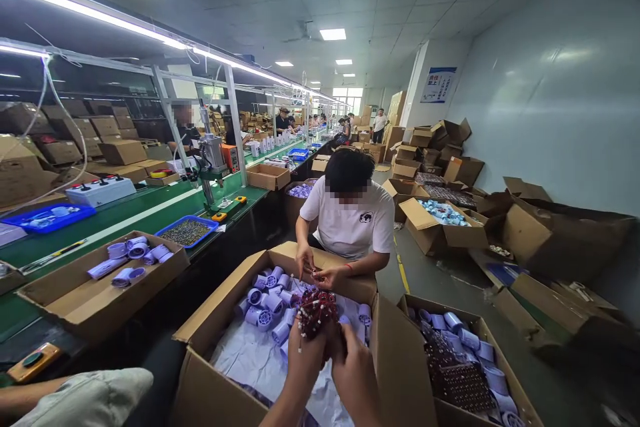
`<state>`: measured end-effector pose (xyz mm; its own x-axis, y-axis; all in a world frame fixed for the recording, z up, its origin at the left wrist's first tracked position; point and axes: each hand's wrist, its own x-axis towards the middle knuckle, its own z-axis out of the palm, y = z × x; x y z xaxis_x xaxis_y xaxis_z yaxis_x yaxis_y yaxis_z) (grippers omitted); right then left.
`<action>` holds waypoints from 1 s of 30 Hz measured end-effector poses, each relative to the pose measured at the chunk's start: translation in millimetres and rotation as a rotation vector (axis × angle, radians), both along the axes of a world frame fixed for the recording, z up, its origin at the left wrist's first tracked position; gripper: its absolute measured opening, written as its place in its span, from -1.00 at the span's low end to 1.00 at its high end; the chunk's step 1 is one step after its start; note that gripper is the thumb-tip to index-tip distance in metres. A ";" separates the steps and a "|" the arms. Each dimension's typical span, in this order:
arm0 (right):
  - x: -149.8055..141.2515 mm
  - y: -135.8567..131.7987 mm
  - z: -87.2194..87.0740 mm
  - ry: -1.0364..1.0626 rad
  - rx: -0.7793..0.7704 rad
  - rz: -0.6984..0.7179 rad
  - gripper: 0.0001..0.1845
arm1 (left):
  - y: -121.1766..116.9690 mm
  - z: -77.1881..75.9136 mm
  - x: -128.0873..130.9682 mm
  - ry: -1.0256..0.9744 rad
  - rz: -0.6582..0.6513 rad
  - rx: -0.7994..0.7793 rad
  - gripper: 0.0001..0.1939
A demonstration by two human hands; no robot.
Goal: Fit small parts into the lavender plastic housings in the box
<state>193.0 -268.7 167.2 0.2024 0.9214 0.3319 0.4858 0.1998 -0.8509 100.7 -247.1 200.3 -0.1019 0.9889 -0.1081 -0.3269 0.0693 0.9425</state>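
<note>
My left hand [311, 351] is closed around a bunch of dark red wires with small white connectors [319, 312], held up over a large cardboard box [220, 293]. Pressed close beside it is my right hand [353, 361], its fingers curled in; what they grip is hidden from me. Below and behind the wires, lilac plastic cylinders [270, 301] lie in the box, some showing spoked ends. A crumpled white sheet [245, 349] covers the nearer part. Facing me, a co-worker [350, 220] in a white T-shirt pinches something tiny over the far rim.
At right, another box [500, 347] holds lilac cylinders and dark red wire bundles [463, 387]. To the left, a shallow carton [65, 300] with cylinders and a blue tray [186, 232] of small parts sit by the green bench [137, 217]. Someone's sleeve [95, 399] reaches in at lower left.
</note>
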 end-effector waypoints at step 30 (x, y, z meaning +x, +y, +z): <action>1.0 -6.9 27.1 0.430 -0.244 0.114 -0.46 | 1.5 0.5 -9.5 0.025 -0.236 -0.013 -0.50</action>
